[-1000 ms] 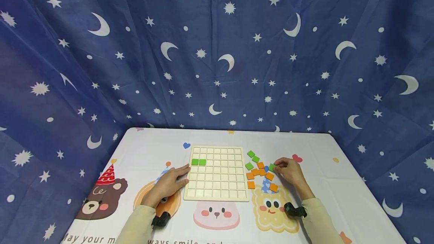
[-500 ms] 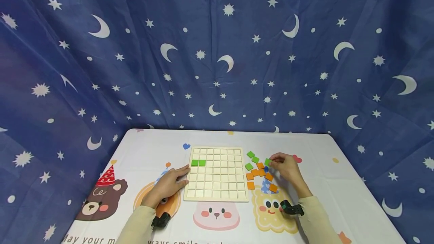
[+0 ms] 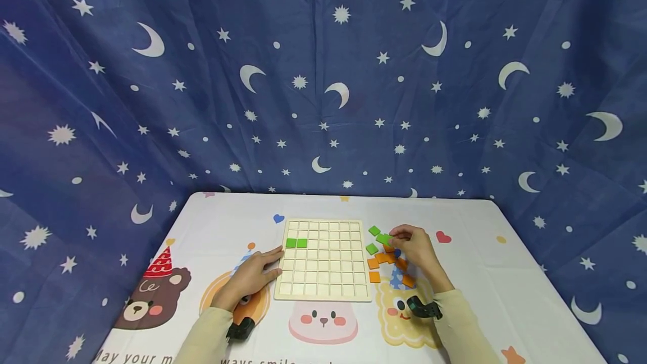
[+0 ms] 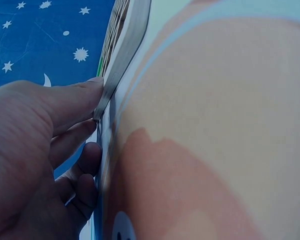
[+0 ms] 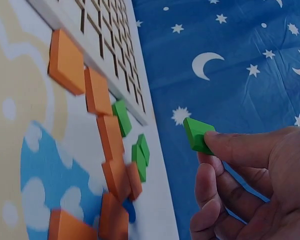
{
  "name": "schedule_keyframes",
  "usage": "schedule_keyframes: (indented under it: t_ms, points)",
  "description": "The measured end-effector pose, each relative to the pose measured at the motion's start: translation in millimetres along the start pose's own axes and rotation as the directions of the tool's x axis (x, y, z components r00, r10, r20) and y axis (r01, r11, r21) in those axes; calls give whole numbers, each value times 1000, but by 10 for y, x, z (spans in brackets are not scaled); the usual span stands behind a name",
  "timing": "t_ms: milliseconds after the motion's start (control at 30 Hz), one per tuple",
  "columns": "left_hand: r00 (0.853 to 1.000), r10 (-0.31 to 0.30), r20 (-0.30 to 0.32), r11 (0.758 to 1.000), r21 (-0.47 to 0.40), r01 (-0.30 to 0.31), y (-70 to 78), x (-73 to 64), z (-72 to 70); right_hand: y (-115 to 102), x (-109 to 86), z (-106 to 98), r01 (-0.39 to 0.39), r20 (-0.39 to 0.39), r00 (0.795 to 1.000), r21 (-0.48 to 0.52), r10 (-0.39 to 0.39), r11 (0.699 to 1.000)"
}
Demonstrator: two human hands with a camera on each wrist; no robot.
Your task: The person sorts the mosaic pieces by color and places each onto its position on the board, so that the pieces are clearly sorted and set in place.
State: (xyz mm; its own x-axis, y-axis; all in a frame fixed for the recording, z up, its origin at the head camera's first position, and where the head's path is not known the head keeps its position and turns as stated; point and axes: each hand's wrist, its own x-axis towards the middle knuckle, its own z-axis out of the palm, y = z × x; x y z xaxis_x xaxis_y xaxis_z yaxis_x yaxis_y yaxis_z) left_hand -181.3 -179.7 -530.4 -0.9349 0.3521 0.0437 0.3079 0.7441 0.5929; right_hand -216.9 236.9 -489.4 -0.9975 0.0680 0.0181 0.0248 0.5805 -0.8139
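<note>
A cream grid board (image 3: 323,298) lies on the table, with two green tiles (image 3: 296,243) side by side in its left columns. My left hand (image 3: 251,274) touches the board's left edge with its fingertips; in the left wrist view the thumb (image 4: 75,102) rests against that edge. My right hand (image 3: 415,246) pinches a green square tile (image 5: 197,135) between thumb and fingers, held above the table. Beneath and beside it lie loose orange tiles (image 5: 66,62) and green tiles (image 3: 372,249), some partly hidden by the hand in the head view.
A white tablecloth (image 3: 475,251) printed with cartoon figures covers the table. Behind it hangs a blue curtain (image 3: 323,72) with moons and stars. The loose tiles lie close to the board's right edge.
My right hand has lifted the green tile from the right side of the loose tiles and carried it left, toward the board. The left hand has stayed in place.
</note>
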Motion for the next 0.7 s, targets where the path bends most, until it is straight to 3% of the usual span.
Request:
schedule_keyframes:
  t_ms: [300,700]
  points:
    - [1000,-8,3,1000,-1,8,12,3,-5,-122,26,167,-3,30,1000,97,0,995]
    - [1000,-9,2,1000,0,9,8,5,6,-295,61,427,24,65,997,119,-32,993]
